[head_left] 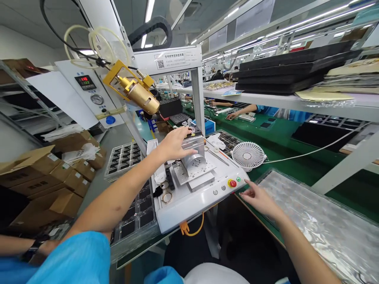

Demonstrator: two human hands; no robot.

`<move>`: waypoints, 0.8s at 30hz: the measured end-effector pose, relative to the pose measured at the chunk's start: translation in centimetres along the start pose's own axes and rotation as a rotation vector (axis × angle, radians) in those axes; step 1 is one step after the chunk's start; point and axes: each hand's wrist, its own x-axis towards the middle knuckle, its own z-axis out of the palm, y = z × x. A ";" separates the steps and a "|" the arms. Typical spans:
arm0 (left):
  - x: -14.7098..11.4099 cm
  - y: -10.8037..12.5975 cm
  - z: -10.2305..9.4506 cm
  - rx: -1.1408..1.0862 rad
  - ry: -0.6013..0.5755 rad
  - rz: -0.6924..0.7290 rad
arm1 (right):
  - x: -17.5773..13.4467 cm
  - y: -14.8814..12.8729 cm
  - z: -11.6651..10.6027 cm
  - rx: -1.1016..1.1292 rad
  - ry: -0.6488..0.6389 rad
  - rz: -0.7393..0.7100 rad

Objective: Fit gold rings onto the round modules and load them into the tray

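My left hand [174, 145] reaches over a silver metal fixture [194, 157], fingers stretched out on its top and thumb apart along its side. A small black part [194, 132] sits on top of the fixture, partly hidden by the fingers. My right hand [260, 199] is at the front right corner of the white dispensing machine [189, 215]. Its index finger points out by the green button [238, 179], the others loosely curled with nothing in them; whether it touches is unclear. A red emergency stop button [233, 183] lies just left of it.
A gold dispensing head [139, 94] hangs above the fixture. Tweezers [217, 156] lie on the machine bed. A white fan [248, 155] and a clear plastic-covered tray [314, 221] are at right. Trays of black parts [142, 213] lie at left. Co-workers' hands [237, 113] are across the bench.
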 end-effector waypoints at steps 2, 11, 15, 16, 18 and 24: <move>0.2 -0.1 -1.2 -0.061 -0.072 -0.005 | -0.1 0.8 1.6 -0.119 -0.054 -0.013; -12.8 5.8 4.0 -0.689 0.375 -0.185 | 0.1 1.3 4.4 -0.446 0.017 -0.074; -19.2 10.4 12.9 -1.081 0.129 -0.487 | -0.4 0.7 3.6 -0.418 0.051 -0.058; -20.2 11.3 14.8 -1.179 0.081 -0.567 | -1.0 0.5 3.6 -0.345 0.039 -0.063; -21.4 12.9 17.8 -1.383 0.024 -0.678 | -2.8 0.0 4.0 -0.074 -0.036 -0.105; -21.4 15.5 21.5 -1.865 -0.022 -0.674 | -9.9 -1.3 9.1 0.470 -0.093 -0.336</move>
